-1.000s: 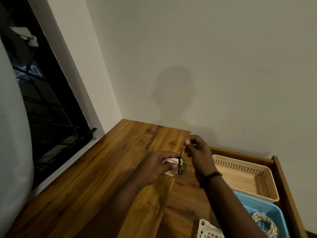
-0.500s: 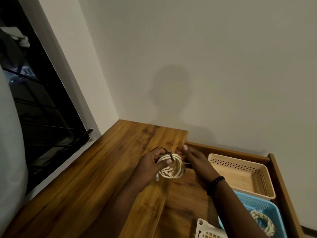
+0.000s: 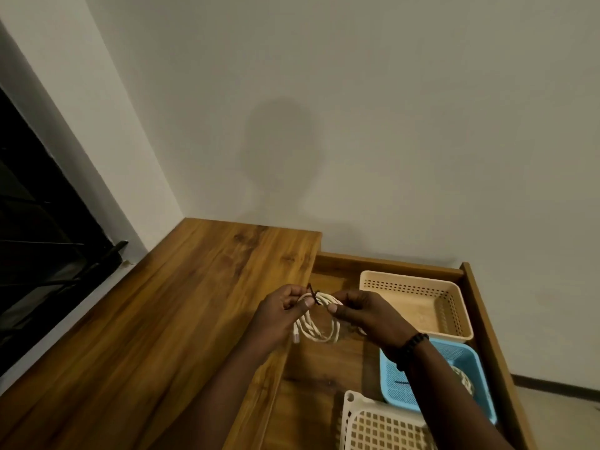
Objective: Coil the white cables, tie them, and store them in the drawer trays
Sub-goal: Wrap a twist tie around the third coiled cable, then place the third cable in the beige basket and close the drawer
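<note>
Two bare hands hold a coiled white cable (image 3: 319,323) in the air above an open wooden drawer (image 3: 328,362). The left hand (image 3: 281,315) pinches the top of the coil, where a dark tie (image 3: 312,293) wraps the loops and one end sticks up past the fingers. The right hand (image 3: 363,315) pinches the coil's opposite side, thumb on top.

A second ago the right hand was raised above the coil, pulling the tie's end upward; it has now dropped level with the left and grips the cable itself. That suggests the tie is wound on and being snugged, with storing likely next.

Just beyond the right hand sits a beige tray (image 3: 454,306). Under the right wrist lies a blue tray (image 3: 467,358) holding another coil (image 3: 462,380). A white tray (image 3: 373,423) sits nearest the viewer. Left of the left hand stretches a wooden desktop (image 3: 162,319).
</note>
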